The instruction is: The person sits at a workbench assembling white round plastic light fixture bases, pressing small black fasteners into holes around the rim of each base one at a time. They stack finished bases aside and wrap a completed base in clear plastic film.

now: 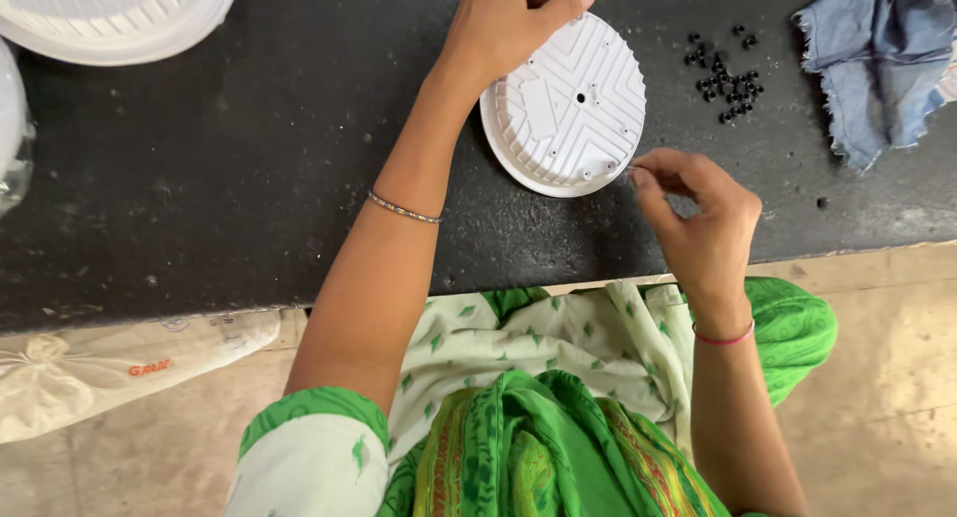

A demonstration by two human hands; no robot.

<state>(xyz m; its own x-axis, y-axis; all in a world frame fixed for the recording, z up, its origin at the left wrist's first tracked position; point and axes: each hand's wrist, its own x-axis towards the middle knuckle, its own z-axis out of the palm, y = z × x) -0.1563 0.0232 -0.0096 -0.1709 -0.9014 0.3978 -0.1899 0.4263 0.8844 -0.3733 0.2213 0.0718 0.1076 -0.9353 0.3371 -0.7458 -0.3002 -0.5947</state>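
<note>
Near the top centre, your left hand [508, 18] clamped the far rim of the white ribbed disc [566, 103], steadying it on the dark table [249, 178]. Your right hand [698, 213] pinched something tiny at its lower-right edge, the black beads [726, 78] lying close, upper right.

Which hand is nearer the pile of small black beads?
Right. The right hand pinches at the white round housing's lower right edge, just below the black beads; the left hand grips its far side.

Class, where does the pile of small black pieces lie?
On the dark worktop, upper right, between the white round housing and the blue cloth.
</note>
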